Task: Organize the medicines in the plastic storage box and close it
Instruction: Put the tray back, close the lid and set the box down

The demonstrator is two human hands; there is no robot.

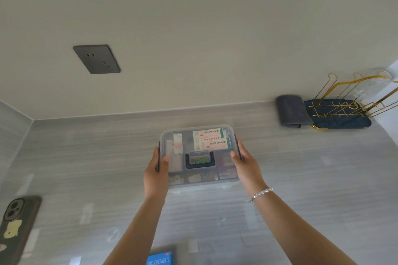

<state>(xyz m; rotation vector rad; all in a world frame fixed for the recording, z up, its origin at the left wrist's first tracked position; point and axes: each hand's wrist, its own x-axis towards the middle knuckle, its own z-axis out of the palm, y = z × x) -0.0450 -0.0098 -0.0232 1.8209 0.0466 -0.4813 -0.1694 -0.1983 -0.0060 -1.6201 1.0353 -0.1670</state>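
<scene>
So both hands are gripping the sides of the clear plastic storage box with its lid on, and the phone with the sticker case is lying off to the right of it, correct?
Not quite. The head view shows the phone in its dark sticker case lying to the left of the clear plastic storage box, not the right. The rest holds: the left hand and right hand grip its sides, lid on.

I see a see-through box (199, 182) with a black handle (200, 162), a stripy gray counter (301, 178), and a blue tablet pack (159, 258).

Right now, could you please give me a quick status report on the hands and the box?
Left hand, right hand gripping storage box sides. Lid on, medicines inside. Blue tablet box left out, near edge. Nothing blocking.
</scene>
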